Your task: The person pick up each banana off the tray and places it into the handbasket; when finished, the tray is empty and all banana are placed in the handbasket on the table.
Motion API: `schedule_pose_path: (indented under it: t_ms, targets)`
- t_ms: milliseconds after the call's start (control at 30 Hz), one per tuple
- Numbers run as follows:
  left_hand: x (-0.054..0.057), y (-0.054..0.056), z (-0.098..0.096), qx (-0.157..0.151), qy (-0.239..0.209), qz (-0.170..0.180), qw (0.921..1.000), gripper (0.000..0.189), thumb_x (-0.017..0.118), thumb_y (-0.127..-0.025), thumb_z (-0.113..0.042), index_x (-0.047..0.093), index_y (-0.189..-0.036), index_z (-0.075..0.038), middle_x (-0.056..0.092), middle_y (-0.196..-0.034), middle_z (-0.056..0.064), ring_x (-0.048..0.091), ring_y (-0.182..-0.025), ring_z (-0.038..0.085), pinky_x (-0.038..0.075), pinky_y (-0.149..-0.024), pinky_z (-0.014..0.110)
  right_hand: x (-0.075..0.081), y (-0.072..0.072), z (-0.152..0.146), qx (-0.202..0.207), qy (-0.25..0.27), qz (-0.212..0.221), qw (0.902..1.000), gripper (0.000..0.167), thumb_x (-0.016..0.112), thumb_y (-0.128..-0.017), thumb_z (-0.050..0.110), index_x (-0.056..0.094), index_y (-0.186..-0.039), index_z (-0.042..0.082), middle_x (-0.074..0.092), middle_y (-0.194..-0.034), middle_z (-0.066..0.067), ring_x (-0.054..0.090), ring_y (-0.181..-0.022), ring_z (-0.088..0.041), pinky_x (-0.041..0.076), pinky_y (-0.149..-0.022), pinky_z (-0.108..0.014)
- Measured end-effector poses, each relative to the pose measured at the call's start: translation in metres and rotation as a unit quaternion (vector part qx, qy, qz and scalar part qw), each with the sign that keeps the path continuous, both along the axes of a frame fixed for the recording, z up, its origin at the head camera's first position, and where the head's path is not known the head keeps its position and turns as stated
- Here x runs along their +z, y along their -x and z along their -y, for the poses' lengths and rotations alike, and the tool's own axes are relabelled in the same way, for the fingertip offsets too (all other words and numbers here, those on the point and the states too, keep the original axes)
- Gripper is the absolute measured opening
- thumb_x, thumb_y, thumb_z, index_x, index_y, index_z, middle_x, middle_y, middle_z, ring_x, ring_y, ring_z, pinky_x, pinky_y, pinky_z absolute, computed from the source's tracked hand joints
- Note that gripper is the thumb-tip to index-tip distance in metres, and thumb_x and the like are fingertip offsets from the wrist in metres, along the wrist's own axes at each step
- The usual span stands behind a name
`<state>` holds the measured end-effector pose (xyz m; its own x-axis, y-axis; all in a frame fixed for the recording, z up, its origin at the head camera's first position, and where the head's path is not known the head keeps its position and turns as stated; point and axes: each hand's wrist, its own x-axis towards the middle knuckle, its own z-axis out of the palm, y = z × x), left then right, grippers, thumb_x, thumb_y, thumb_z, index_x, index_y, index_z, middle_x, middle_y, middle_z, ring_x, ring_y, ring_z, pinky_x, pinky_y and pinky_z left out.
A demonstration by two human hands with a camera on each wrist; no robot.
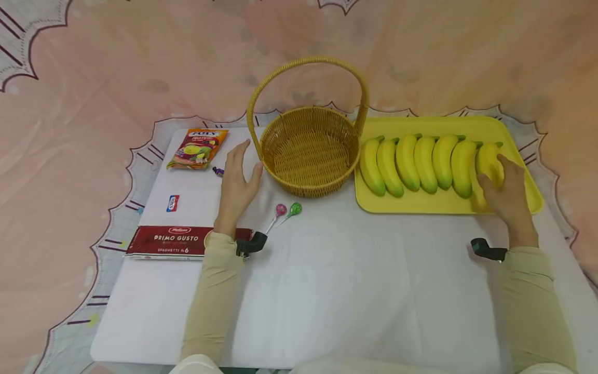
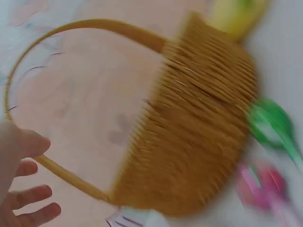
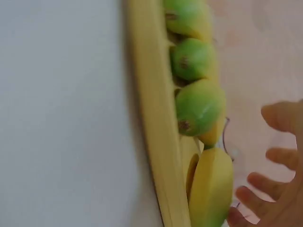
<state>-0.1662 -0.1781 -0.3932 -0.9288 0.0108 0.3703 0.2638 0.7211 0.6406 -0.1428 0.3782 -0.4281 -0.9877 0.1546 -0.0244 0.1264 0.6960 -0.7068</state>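
Observation:
A woven wicker basket (image 1: pixel 310 182) with a tall hoop handle (image 1: pixel 310 61) stands at the back of the table. Just left of it is my left hand (image 1: pixel 238 184), fingers spread and holding nothing; in the left wrist view it appears beside the handle, and whether it touches is unclear. Several bananas (image 1: pixel 407 162), yellow with green tips, lie in a row on a yellow tray (image 1: pixel 420 205). My right hand (image 1: pixel 506 189) hovers by the rightmost banana (image 1: pixel 489 158), partly covering it. In the right wrist view its fingers (image 3: pixel 267 184) are apart, not wrapped around the banana.
Two lollipops, one pink (image 1: pixel 281 209) and one green (image 1: pixel 295 209), lie in front of the basket. On the left are a candy bag (image 1: pixel 196 149), a purple wrapped sweet (image 1: pixel 218 171), a small red-and-blue packet (image 1: pixel 173 203) and a red spaghetti pack (image 1: pixel 168 241), partly behind my left wrist.

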Motion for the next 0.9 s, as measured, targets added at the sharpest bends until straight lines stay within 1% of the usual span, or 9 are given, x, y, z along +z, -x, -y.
schedule_pose_path:
  t_ms: [100,200,300,400,500,567,733,833,900]
  targets:
    - [0.006,0.008,-0.009,0.015,-0.100,-0.051,0.9936,0.053,0.056,-0.093,-0.024,0.040,-0.143,-0.016,0.044,-0.140,0.009,0.041,-0.130,0.021,0.039,-0.107,0.044,-0.005,0.006,-0.002,-0.052,0.027,0.005,0.9983,0.071,0.040,-0.096,0.037,0.009,-0.152,0.006,0.014,-0.153,-0.027,0.020,-0.138,-0.047,0.019,-0.112,-0.061]
    - [0.012,0.014,-0.015,0.033,-0.159,-0.064,0.9847,0.051,0.055,-0.094,-0.024,0.041,-0.142,-0.022,0.046,-0.139,0.004,0.042,-0.128,0.017,0.043,-0.103,0.043,-0.009,0.007,-0.004,-0.081,0.020,0.014,0.9964,0.072,0.040,-0.095,0.037,0.011,-0.152,0.004,0.018,-0.152,-0.028,0.024,-0.135,-0.047,0.023,-0.111,-0.060]
    - [0.018,0.023,-0.020,0.044,-0.188,-0.061,0.9793,0.050,0.053,-0.095,-0.026,0.040,-0.143,-0.027,0.044,-0.142,0.000,0.042,-0.129,0.016,0.043,-0.104,0.043,-0.013,0.003,-0.009,-0.106,0.017,0.028,0.9938,0.071,0.039,-0.095,0.035,0.012,-0.151,0.002,0.020,-0.152,-0.029,0.025,-0.135,-0.048,0.023,-0.112,-0.058]
    - [0.020,0.034,-0.021,0.051,-0.205,-0.066,0.9752,0.046,0.051,-0.096,-0.024,0.043,-0.141,-0.028,0.047,-0.140,-0.001,0.045,-0.128,0.015,0.044,-0.103,0.042,-0.019,-0.001,-0.011,-0.145,0.020,0.041,0.9884,0.067,0.039,-0.095,0.036,0.020,-0.149,0.002,0.026,-0.151,-0.027,0.026,-0.138,-0.044,0.022,-0.115,-0.052]
    - [0.016,0.041,-0.021,0.041,-0.223,-0.061,0.9721,0.043,0.050,-0.097,-0.018,0.047,-0.139,-0.026,0.051,-0.135,0.003,0.050,-0.124,0.015,0.047,-0.101,0.040,-0.026,-0.006,-0.010,-0.184,0.034,0.038,0.9816,0.062,0.041,-0.094,0.039,0.032,-0.147,0.007,0.033,-0.150,-0.020,0.028,-0.140,-0.035,0.022,-0.118,-0.043]
    - [0.013,0.043,-0.021,0.037,-0.228,-0.056,0.9714,0.041,0.049,-0.097,-0.016,0.049,-0.137,-0.026,0.055,-0.130,0.005,0.054,-0.121,0.015,0.049,-0.099,0.039,-0.028,-0.007,-0.007,-0.208,0.051,0.026,0.9765,0.059,0.044,-0.094,0.042,0.039,-0.145,0.014,0.038,-0.150,-0.011,0.032,-0.140,-0.024,0.024,-0.118,-0.036]
    - [0.011,0.045,-0.021,0.041,-0.231,-0.066,0.9698,0.041,0.049,-0.098,-0.014,0.048,-0.138,-0.024,0.056,-0.129,0.008,0.056,-0.119,0.016,0.052,-0.096,0.038,-0.021,-0.008,0.006,-0.217,0.112,-0.015,0.9697,0.048,0.051,-0.093,0.041,0.048,-0.139,0.027,0.050,-0.138,0.012,0.039,-0.129,-0.004,0.029,-0.111,-0.020]
    - [0.011,0.047,-0.023,0.040,-0.232,-0.074,0.9691,0.041,0.049,-0.098,-0.015,0.047,-0.138,-0.023,0.056,-0.130,0.008,0.056,-0.120,0.017,0.051,-0.096,0.038,-0.016,-0.005,0.021,-0.193,0.139,-0.048,0.9702,0.045,0.054,-0.093,0.036,0.052,-0.136,0.024,0.054,-0.127,0.017,0.044,-0.120,0.001,0.034,-0.100,-0.012]
    - [0.011,0.048,-0.024,0.041,-0.231,-0.070,0.9696,0.042,0.049,-0.098,-0.015,0.047,-0.139,-0.024,0.056,-0.130,0.008,0.056,-0.119,0.017,0.051,-0.096,0.037,-0.015,-0.003,0.032,-0.162,0.131,-0.069,0.9756,0.044,0.055,-0.094,0.035,0.054,-0.135,0.020,0.056,-0.120,0.018,0.047,-0.111,0.004,0.037,-0.091,-0.008]
